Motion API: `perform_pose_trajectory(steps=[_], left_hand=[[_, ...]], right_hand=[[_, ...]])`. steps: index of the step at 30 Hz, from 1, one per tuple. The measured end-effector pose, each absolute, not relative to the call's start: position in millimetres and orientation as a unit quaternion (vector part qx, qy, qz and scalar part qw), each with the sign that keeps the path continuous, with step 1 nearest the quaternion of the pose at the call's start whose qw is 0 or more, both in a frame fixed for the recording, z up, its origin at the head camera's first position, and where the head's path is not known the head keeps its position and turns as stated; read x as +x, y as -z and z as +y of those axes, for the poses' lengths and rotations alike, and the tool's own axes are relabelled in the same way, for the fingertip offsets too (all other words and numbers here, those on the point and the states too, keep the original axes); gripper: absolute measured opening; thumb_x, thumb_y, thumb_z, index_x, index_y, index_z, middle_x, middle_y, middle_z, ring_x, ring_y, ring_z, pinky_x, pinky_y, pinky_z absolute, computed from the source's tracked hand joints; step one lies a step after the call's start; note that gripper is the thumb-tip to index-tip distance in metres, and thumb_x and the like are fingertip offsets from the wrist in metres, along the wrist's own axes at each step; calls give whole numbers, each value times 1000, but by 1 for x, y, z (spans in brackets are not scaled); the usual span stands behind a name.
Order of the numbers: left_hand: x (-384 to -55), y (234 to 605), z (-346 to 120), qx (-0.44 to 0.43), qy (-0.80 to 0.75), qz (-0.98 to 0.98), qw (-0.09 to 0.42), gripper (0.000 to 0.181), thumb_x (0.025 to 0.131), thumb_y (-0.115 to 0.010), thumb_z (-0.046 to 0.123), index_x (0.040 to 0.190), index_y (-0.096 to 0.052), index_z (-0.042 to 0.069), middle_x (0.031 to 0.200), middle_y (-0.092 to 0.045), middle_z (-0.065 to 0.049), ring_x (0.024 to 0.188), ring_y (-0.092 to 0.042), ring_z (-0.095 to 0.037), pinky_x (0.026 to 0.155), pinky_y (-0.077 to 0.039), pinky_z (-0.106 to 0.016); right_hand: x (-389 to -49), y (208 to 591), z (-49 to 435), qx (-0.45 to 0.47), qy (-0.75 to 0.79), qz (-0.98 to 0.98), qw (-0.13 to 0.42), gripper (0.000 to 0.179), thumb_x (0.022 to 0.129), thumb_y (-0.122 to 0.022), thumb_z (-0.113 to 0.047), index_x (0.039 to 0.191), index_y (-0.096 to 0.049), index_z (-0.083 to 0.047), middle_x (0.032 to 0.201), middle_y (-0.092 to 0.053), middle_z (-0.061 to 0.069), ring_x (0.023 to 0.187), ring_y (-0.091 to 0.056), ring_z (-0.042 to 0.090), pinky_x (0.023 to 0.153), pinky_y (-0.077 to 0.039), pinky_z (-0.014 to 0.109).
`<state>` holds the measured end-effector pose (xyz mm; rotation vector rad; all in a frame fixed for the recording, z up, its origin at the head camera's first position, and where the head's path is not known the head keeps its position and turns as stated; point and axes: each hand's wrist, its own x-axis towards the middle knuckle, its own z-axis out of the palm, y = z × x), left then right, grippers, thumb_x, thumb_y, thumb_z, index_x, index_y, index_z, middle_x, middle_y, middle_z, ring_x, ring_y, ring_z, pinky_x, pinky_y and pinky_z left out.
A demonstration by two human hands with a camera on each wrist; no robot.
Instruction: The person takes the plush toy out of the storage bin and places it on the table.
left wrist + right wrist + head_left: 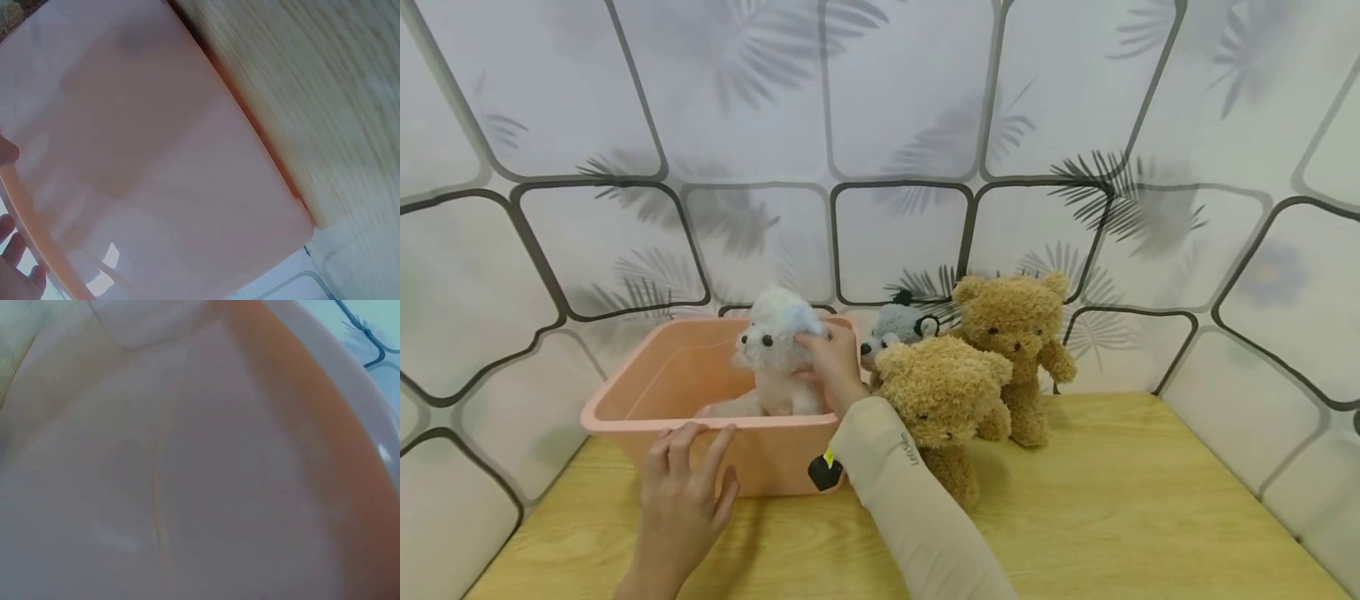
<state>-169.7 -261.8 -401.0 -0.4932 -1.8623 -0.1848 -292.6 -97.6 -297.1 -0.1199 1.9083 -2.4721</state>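
In the head view, my right hand (835,362) grips a fluffy white plush toy (778,342) by the side of its head. The toy has black eyes and faces left, upright inside the peach plastic bin (662,425). Something pale (737,406) lies beside its base, perhaps its leg; I cannot tell. My left hand (681,487) rests its fingertips on the bin's front rim, thumb lower by the outer wall. The left wrist view shows the bin's outer wall (144,125) and some fingers at the left edge. Mostly blurred bin wall (206,456) fills the right wrist view.
Right of the bin stand two curly brown teddy bears, a nearer one (943,392) and a farther one (1015,325). Behind the nearer bear is a grey plush toy (898,325). A dark hexagonal piece (825,472) shows at the bin's corner. Patterned curtains surround the wooden table (1112,500).
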Motion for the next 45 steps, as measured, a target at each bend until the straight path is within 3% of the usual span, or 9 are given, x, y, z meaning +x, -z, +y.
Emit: perform_pose_trajectory(steps=[5, 11, 14, 18, 27, 35, 45], left_hand=[[-169, 402, -263, -211, 77, -795, 564, 40, 96, -44, 22, 119, -65, -2, 117, -52, -34, 100, -47, -53, 92, -37, -64], [-168, 401, -263, -211, 78, -796, 562, 40, 96, -44, 23, 118, -65, -2, 114, -52, -33, 98, -47, -52, 91, -37, -64], [-168, 401, -264, -212, 79, -794, 565, 39, 95, -45, 22, 118, -66, -3, 114, -52, -33, 97, -47, -53, 92, -37, -64], [-169, 400, -264, -211, 78, -792, 568, 39, 95, -46, 21, 118, -66, -2, 114, -52, -33, 94, -46, -53, 92, -38, -64], [-169, 400, -264, -211, 76, -792, 568, 39, 95, -45, 21, 118, -66, -2, 113, -52, -33, 96, -46, -53, 92, -37, -64], [-169, 400, -264, -212, 78, -791, 569, 38, 94, -46, 21, 118, -66, -2, 114, -52, -33, 98, -47, -54, 94, -37, -63], [-169, 402, -265, -206, 76, -797, 563, 39, 96, -44, 22, 118, -65, -2, 115, -51, -33, 98, -46, -53, 94, -37, -64]], right_hand=[[-291, 299, -96, -45, 783, 616, 71, 36, 100, -64, -18, 132, -64, 0, 132, -58, 16, 113, -63, 39, 73, -62, 48], [-286, 298, -94, -58, 750, 638, 164, 38, 103, -59, -19, 138, -60, -3, 126, -61, 16, 101, -68, 41, 74, -61, 51], [-284, 296, -92, -53, 795, 576, 180, 43, 105, -55, -17, 145, -52, -3, 135, -57, 17, 116, -61, 42, 82, -59, 53], [-279, 293, -88, -53, 852, 489, 178, 46, 106, -52, -12, 150, -45, -3, 146, -47, 21, 133, -48, 43, 94, -54, 53], [-260, 298, -81, -125, 896, 397, 156, 45, 106, -45, -3, 149, -40, 8, 150, -43, 25, 139, -41, 41, 108, -41, 58], [-243, 304, -73, -161, 905, 370, 137, 44, 105, -44, -3, 148, -41, 8, 149, -42, 23, 139, -41, 36, 110, -42, 51], [-225, 314, -65, -183, 910, 357, 103, 42, 106, -43, -4, 146, -45, 7, 139, -50, 17, 127, -52, 27, 106, -47, 47]])
